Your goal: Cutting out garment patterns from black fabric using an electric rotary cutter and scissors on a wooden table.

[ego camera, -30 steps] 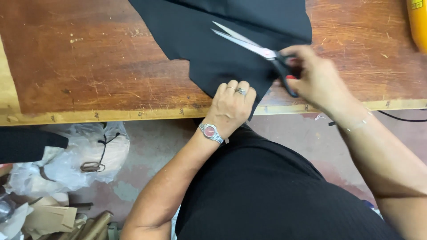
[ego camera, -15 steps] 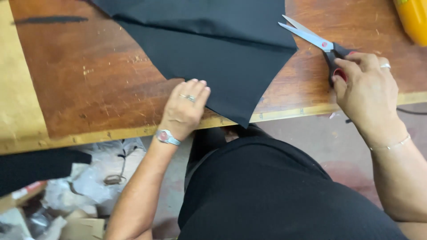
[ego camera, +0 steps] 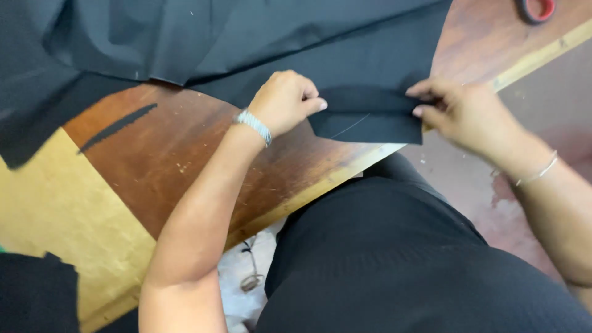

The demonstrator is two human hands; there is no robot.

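Observation:
A large sheet of black fabric [ego camera: 246, 43] covers the far part of a brown wooden table [ego camera: 185, 160]. Its near corner is folded over into a dark flap [ego camera: 370, 114] by the table's front edge. My left hand [ego camera: 285, 102], with a silver watch at the wrist, pinches the flap's left end. My right hand [ego camera: 462, 114], a thin bracelet on its wrist, grips the flap's right end. Scissors with red-lined black handles [ego camera: 535, 9] lie at the table's far right corner, away from both hands.
A thin black fabric strip [ego camera: 117, 127] lies on the wood at the left. A pale yellow board [ego camera: 68, 222] adjoins the table's left part. Below the edge are my dark-clothed lap [ego camera: 401, 259] and white scraps [ego camera: 246, 277] on the floor.
My right hand has let go of the scissors, which now lie at the far right. Both hands have moved onto the fabric's near corner and hold it folded. The view has swung left.

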